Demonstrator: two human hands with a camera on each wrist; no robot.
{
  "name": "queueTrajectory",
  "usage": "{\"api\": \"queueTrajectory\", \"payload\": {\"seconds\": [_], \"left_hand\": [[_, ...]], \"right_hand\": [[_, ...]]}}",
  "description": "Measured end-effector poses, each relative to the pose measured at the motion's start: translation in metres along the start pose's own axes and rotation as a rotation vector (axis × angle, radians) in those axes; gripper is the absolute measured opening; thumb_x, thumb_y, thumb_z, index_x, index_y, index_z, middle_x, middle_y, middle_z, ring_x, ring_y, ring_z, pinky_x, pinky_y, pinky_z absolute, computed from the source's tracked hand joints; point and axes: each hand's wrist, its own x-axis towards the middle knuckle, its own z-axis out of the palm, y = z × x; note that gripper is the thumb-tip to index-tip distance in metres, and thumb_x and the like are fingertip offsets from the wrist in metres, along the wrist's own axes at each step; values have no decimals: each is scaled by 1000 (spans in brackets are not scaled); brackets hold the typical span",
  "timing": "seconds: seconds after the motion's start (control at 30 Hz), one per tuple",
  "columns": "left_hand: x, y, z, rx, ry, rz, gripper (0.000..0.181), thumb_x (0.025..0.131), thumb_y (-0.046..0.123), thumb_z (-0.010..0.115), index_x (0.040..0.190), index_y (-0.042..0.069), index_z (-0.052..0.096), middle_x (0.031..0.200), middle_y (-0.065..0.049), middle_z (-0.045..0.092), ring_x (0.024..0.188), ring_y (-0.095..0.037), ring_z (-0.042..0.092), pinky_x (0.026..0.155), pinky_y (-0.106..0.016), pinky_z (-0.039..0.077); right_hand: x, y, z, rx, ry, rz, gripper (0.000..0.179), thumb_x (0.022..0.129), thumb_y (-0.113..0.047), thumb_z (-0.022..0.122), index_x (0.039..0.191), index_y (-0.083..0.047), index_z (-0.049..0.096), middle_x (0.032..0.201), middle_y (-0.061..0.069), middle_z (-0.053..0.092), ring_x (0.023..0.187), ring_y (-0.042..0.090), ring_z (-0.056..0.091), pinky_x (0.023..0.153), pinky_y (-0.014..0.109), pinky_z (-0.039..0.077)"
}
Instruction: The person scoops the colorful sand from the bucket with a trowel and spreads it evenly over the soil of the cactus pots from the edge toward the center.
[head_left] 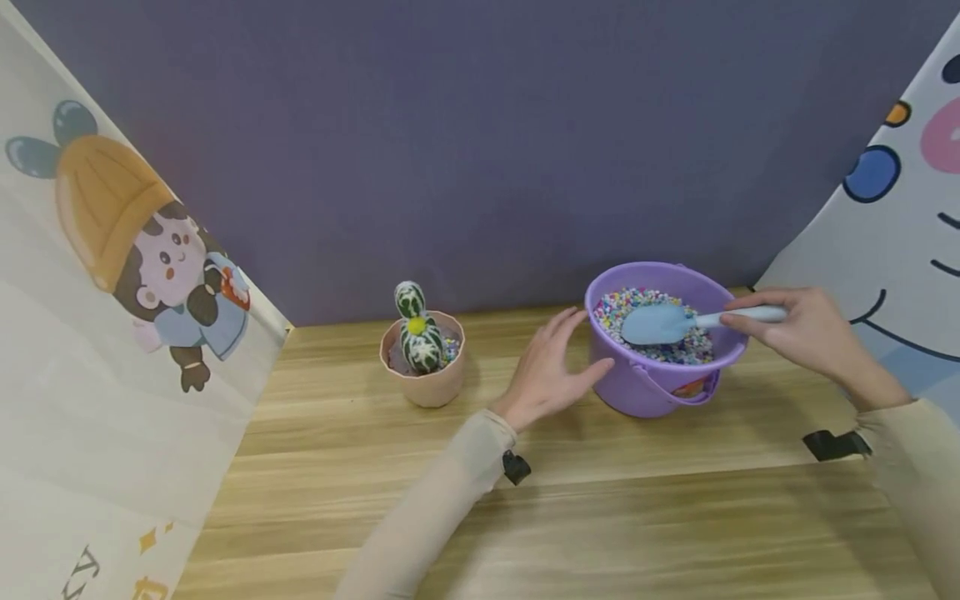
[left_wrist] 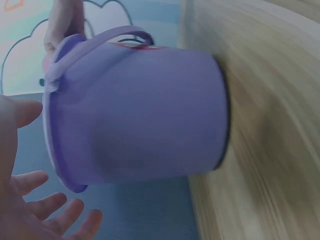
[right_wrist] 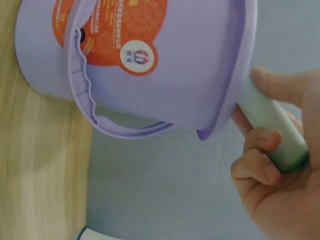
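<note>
A purple bucket [head_left: 633,387] stands on the wooden table, holding many small multicoloured beads [head_left: 637,302]. My right hand [head_left: 810,333] grips the pale handle of a light blue scoop [head_left: 658,323], whose blade lies over the beads inside the rim. In the right wrist view, the thumb and curled fingers hold the handle [right_wrist: 275,130] beside the bucket's rim. My left hand [head_left: 551,367] is spread at the bucket's left side, fingers loosely extended and near the rim. The left wrist view shows the fingers [left_wrist: 55,207] apart from the bucket wall.
Left of the bucket is a pinkish pot [head_left: 431,387] with a green and white cactus [head_left: 422,343] bearing a yellow flower. A dark panel [head_left: 480,150] rises behind the wooden table [head_left: 337,467]. Printed white sheets flank both sides.
</note>
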Motion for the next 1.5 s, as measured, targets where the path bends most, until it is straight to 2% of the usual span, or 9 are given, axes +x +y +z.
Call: {"api": "queueTrajectory", "payload": {"seconds": [0.2, 0.3, 0.47, 0.63, 0.7, 0.93, 1.13, 1.4, 1.5], "left_hand": [[9, 2, 2, 8, -3, 28, 83, 97, 59, 68, 164, 19, 41, 176, -3, 31, 161, -31, 34, 130, -59, 30], [14, 2, 4, 19, -9, 43, 84, 97, 59, 68, 164, 16, 41, 176, -4, 32, 161, -31, 34, 131, -58, 29], [20, 2, 4, 2, -9, 42, 88, 95, 61, 70, 164, 15, 41, 176, -3, 32, 161, -29, 34, 133, -55, 26], [21, 2, 4, -10, -6, 24, 90, 93, 64, 72, 163, 17, 43, 175, -2, 33, 161, -30, 34, 131, -57, 28], [20, 2, 4, -11, -4, 22, 89, 93, 64, 72, 163, 18, 43, 175, -1, 33, 161, -30, 34, 131, -57, 28], [20, 3, 5, -9, -4, 8, 89, 93, 65, 71, 163, 19, 43, 176, 3, 32, 161, -31, 34, 131, -57, 28], [20, 5, 4, -2, -10, -4, 89, 92, 67, 71, 163, 19, 44, 175, 5, 32, 160, -29, 35, 131, -56, 29], [21, 3, 6, -10, -10, 5, 87, 92, 64, 72, 162, 19, 45, 175, 4, 32, 161, -28, 35, 131, -55, 29], [22, 2, 5, -12, -6, 12, 86, 93, 63, 73, 162, 19, 45, 175, 3, 33, 161, -28, 35, 131, -55, 29]], "right_hand": [[-1, 3, -7, -54, -9, -13, 36, 93, -33, 83, 111, -2, 81, 72, 5, 68, 57, 13, 44, 52, 29, 34], [-1, 5, -11, -85, -11, -6, 37, 92, -36, 83, 111, -4, 82, 84, 13, 75, 62, 11, 45, 56, 27, 35], [-1, 11, -22, -129, -22, -3, 36, 93, -40, 82, 109, -7, 84, 107, 24, 79, 72, -5, 50, 63, 24, 40], [-4, 15, -31, -149, 17, -12, 32, 92, -35, 84, 106, -7, 84, 106, 27, 79, 71, -13, 46, 61, 22, 38], [-5, 14, -32, -156, 33, -12, 33, 91, -36, 84, 106, -6, 84, 104, 26, 79, 70, -10, 47, 59, 21, 38], [-1, 4, -5, -40, 31, -38, 32, 92, -30, 85, 107, -2, 83, 88, 16, 77, 60, 8, 49, 51, 27, 38], [2, -8, 21, 30, 63, -81, 27, 93, -27, 84, 107, -4, 83, 105, 24, 78, 57, 5, 52, 50, 25, 40], [-2, -7, 19, 71, 53, -11, 33, 95, -31, 82, 113, -3, 82, 129, 33, 70, 64, 8, 50, 57, 26, 39], [-2, -4, 18, 69, 46, 14, 37, 95, -35, 81, 116, -5, 81, 129, 31, 71, 68, 7, 50, 60, 25, 39]]}}
